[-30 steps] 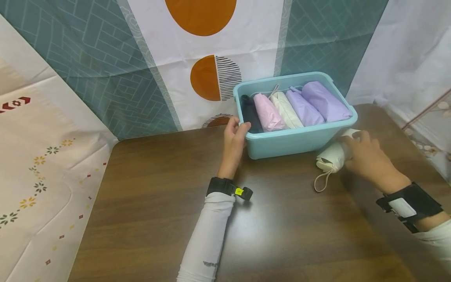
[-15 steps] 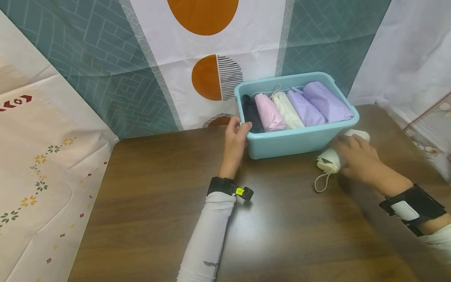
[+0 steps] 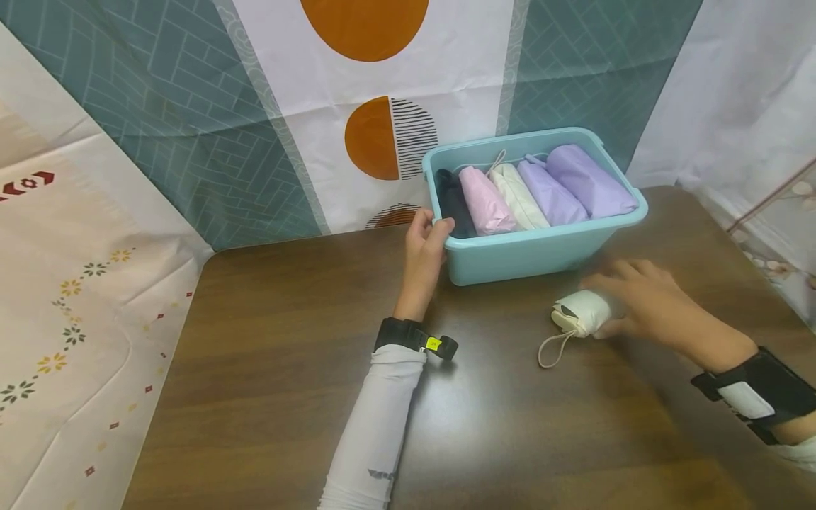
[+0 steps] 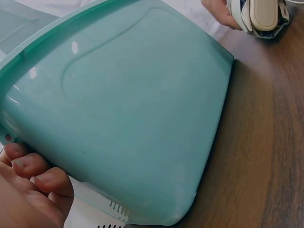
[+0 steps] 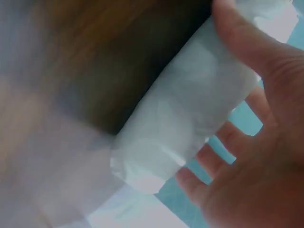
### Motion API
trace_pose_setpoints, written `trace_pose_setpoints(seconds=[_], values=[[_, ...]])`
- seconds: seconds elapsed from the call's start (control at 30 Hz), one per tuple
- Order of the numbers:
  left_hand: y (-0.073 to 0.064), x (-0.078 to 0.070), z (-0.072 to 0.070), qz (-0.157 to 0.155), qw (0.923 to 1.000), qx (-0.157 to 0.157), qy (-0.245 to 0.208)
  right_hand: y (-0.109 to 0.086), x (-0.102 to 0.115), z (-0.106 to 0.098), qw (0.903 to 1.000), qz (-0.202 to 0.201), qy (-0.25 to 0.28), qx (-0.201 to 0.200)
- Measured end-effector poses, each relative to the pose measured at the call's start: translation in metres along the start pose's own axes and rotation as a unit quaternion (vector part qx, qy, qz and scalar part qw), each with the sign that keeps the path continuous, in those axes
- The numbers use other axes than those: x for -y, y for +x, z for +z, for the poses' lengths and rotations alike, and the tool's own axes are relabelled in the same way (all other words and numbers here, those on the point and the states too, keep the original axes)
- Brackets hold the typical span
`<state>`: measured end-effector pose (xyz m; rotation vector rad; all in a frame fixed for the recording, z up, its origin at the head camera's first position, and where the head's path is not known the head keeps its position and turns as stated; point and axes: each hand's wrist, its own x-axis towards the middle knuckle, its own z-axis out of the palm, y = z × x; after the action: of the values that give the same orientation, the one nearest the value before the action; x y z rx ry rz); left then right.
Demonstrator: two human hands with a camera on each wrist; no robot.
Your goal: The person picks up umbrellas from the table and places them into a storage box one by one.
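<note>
My left hand [image 3: 423, 255] grips the front left corner of a light blue plastic bin [image 3: 523, 256], thumb over the rim and fingers curled at its side. To the right of the bin, my right hand [image 3: 656, 308] holds a folded white umbrella [image 3: 581, 312] whose handle end and wrist loop point toward the front left. In the right wrist view, thumb and fingers lie on opposite sides of the umbrella's cloth [image 5: 175, 109]. Inside the bin, packed side by side, are a black bundle [image 3: 452, 205], a pink folded umbrella [image 3: 486, 202], a white one [image 3: 519, 197] and two purple ones [image 3: 589, 180].
The bin stands at the back of a brown wooden table [image 3: 287, 368], close to a patterned curtain [image 3: 408, 42]. A floral cloth [image 3: 76, 319] hangs on the left, and pale fabric [image 3: 752, 120] on the right.
My right hand and the folded umbrella have moved left and toward me, out from beside the bin's right end. The left hand and the bin look unmoved.
</note>
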<state>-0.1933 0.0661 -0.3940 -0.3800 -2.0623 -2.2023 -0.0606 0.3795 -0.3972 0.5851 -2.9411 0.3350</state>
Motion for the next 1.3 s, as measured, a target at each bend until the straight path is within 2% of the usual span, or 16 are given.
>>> trace_pose_setpoints(seconds=[0.1,0.3,0.37,0.47,0.63,0.73,0.83,1.0,1.3], values=[[0.0,0.0,0.0,-0.002,1.0,0.002,0.0,-0.001,0.007,0.003,0.9999,0.0,0.017,-0.001],[0.0,0.001,-0.001,-0.002,1.0,0.004,-0.001,0.004,0.021,0.003,0.9991,-0.007,0.027,-0.032],[0.0,0.001,-0.001,-0.001,1.0,0.005,-0.002,0.005,0.027,0.0,0.9984,0.011,0.043,-0.036],[0.0,0.001,-0.002,-0.004,1.0,0.003,0.0,0.006,0.037,-0.004,0.9944,0.06,0.082,-0.031],[-0.001,0.001,-0.002,-0.003,1.0,0.003,0.0,0.006,0.049,-0.01,0.9748,0.136,0.173,-0.034],[0.0,0.001,-0.001,0.0,1.0,0.005,0.0,0.003,0.053,-0.012,0.957,0.167,0.232,-0.049],[0.0,0.0,-0.001,0.0,1.0,0.005,0.003,0.0,0.053,-0.012,0.945,0.19,0.259,-0.064],[0.0,0.001,-0.001,0.001,1.0,0.005,0.004,-0.004,0.05,-0.007,0.9441,0.199,0.248,-0.086],[0.0,0.001,0.0,0.003,1.0,0.006,-0.002,-0.005,0.045,0.005,0.9414,0.186,0.251,-0.128]])
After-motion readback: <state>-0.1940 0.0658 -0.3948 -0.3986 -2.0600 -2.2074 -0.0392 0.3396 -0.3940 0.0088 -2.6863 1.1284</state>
